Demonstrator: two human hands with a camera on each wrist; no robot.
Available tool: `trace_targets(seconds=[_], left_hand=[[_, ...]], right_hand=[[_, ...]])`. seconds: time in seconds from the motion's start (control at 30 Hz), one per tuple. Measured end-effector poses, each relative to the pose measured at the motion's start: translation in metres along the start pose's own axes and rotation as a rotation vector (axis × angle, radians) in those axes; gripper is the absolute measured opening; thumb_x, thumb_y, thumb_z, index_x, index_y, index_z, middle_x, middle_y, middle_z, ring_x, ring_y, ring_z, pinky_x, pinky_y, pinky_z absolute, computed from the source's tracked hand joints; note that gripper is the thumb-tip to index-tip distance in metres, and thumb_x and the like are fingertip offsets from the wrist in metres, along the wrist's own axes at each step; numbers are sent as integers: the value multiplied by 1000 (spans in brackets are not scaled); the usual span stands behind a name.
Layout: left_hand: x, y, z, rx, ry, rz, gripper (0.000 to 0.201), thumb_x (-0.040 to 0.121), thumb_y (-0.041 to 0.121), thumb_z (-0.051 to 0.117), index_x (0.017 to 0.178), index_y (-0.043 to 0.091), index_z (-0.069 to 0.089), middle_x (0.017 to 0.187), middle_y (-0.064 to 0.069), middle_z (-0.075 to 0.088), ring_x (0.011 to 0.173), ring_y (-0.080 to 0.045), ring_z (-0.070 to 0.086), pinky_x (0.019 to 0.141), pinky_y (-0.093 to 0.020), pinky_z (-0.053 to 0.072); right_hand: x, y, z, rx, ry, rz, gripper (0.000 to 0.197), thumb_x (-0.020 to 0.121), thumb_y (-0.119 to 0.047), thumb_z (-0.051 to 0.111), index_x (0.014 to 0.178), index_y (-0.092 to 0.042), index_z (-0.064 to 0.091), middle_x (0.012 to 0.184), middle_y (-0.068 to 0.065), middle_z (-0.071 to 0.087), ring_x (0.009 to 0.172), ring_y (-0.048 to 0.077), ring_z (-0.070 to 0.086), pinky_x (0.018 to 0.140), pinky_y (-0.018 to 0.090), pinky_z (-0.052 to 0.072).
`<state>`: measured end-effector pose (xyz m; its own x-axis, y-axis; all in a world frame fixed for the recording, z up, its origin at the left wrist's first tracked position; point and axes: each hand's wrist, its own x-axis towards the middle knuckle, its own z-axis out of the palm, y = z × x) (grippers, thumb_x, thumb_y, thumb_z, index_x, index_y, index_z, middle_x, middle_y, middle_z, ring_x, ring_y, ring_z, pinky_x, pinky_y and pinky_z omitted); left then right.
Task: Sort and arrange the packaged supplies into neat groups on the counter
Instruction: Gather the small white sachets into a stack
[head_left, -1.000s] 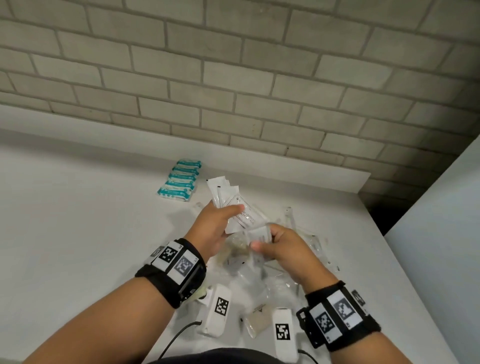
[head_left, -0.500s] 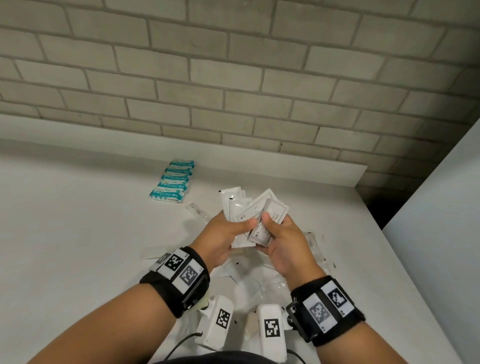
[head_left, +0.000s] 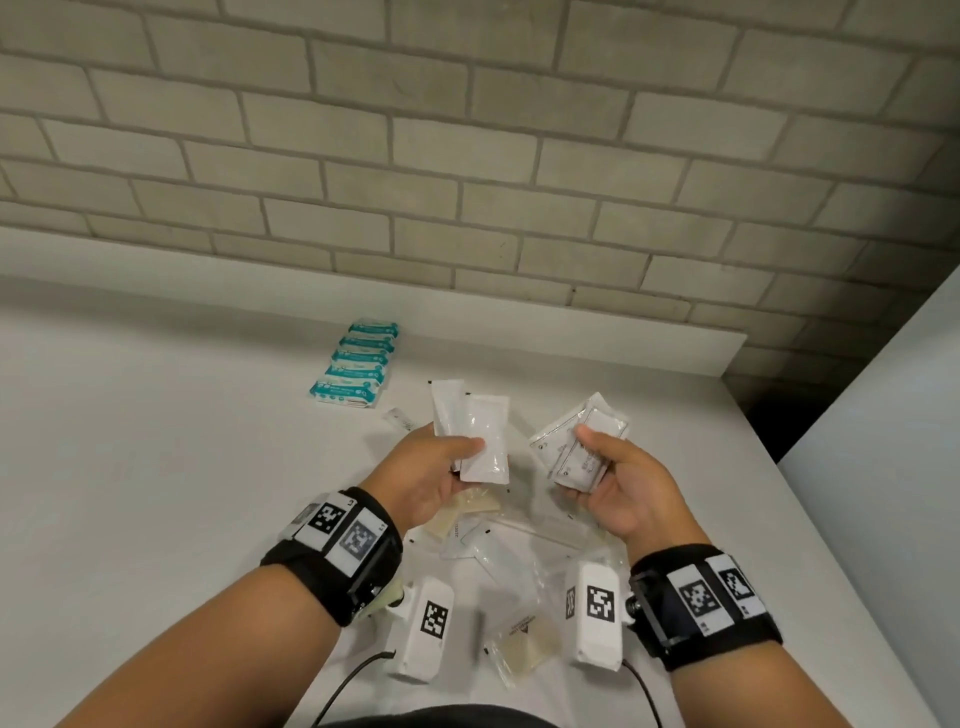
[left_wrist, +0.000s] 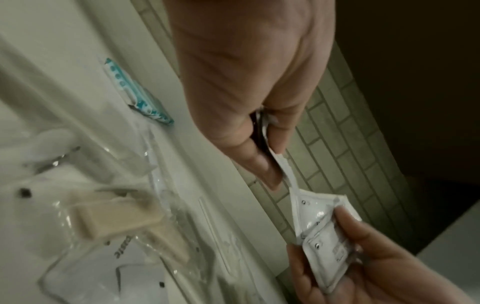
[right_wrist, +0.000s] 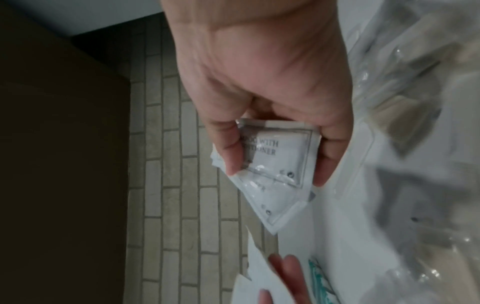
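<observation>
since half a second ago the two hands have pulled apart, each carrying off its own share of the sachets that were bunched together at mid-frame.

nearest the camera, low in the head view, a loose pile of clear plastic wrapped packets (head_left: 519, 566) lies on the white counter (head_left: 156, 493) between the forearms, some showing beige contents. just above it, left of centre, the left hand (head_left: 423, 475) pinches a small fan of plain white rectangular sachets (head_left: 475, 434), thumb pressed on the front one and fingers curled behind; the left wrist view shows them edge-on in that pinch. right of centre, well apart from it, the right hand (head_left: 626, 491) grips a small stack of glossy white sachets with grey printed borders (head_left: 579, 441), thumb on top and fingers curled under; the right wrist view shows the thumb and fingers closed on the stack's opposite edges. farther back, in the upper left of the counter, a tidy row of teal and white wrapped packs (head_left: 358, 366) lies on the surface. behind everything stands the grey brick wall (head_left: 467, 156).
</observation>
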<state>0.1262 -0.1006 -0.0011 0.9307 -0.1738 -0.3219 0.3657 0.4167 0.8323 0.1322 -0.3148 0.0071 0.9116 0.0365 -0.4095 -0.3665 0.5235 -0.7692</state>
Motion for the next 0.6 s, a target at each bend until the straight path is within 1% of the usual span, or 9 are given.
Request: trace_targets(seconds=[0.07, 0.17, 0.23, 0.3, 0.37, 0.4, 0.47, 0.53, 0.6], left_hand=[[2, -1, 1, 87, 30, 48, 33, 89, -3, 60, 121, 2, 58, 108, -16, 70, 96, -32, 69, 77, -41, 59], [2, -4, 5, 185, -23, 61, 36, 86, 0, 66, 122, 4, 60, 109, -16, 71, 99, -34, 69, 83, -48, 57], [0, -6, 8, 243, -104, 65, 37, 85, 8, 70, 122, 7, 61, 111, -14, 71, 101, -31, 69, 87, -47, 56], [-3, -5, 10, 253, -97, 62, 34, 89, 25, 67, 120, 12, 62, 111, -9, 72, 100, -26, 70, 87, -43, 56], [-2, -1, 10, 236, -42, 0, 37, 92, 40, 60, 115, 11, 61, 111, -12, 71, 93, -26, 71, 79, -36, 59], [-2, 1, 9, 217, -28, -46, 40, 92, 43, 57, 113, 8, 59, 110, -16, 71, 89, -27, 71, 75, -34, 60], [1, 6, 7, 112, -18, -109, 36, 92, 37, 59, 110, 6, 61, 104, -17, 71, 83, -27, 71, 67, -32, 61], [2, 12, 4, -26, 10, -120, 25, 89, 26, 66, 104, 5, 64, 99, -14, 68, 79, -25, 68, 64, -30, 61], [5, 15, 2, -24, 11, -98, 20, 87, 17, 69, 102, 7, 61, 94, -12, 66, 75, -22, 67, 64, -29, 60]], right_hand=[[-1, 4, 1, -68, -35, 15, 60, 68, -6, 74, 125, -7, 55, 120, 19, 66, 105, 37, 65, 89, 53, 52], [-4, 10, 13, -192, -177, 40, 54, 71, -4, 71, 124, -3, 58, 118, 22, 65, 101, 37, 66, 82, 49, 57], [-6, 13, 22, -313, -232, 17, 50, 73, -3, 73, 121, 0, 60, 114, 23, 68, 101, 39, 67, 87, 51, 55], [-7, 10, 28, -425, -229, -132, 37, 75, -3, 74, 111, -3, 66, 106, 20, 71, 98, 37, 69, 91, 52, 53], [-10, 1, 32, -562, -241, -395, 23, 76, -2, 75, 96, -12, 74, 94, 11, 72, 87, 26, 70, 82, 43, 56], [-11, -3, 32, -652, -262, -522, 24, 75, 0, 75, 92, -16, 77, 88, 5, 67, 83, 20, 67, 79, 37, 55], [-10, -7, 28, -860, -326, -660, 33, 71, -2, 77, 88, -30, 78, 81, -4, 56, 83, 17, 60, 81, 32, 55], [-7, 0, 20, -1127, -371, -763, 29, 70, -25, 75, 86, -49, 74, 78, -12, 52, 83, 15, 53, 81, 34, 51], [-4, 12, 11, -1369, -364, -927, 30, 73, -36, 75, 95, -56, 68, 76, -17, 49, 79, 7, 46, 78, 29, 38]])
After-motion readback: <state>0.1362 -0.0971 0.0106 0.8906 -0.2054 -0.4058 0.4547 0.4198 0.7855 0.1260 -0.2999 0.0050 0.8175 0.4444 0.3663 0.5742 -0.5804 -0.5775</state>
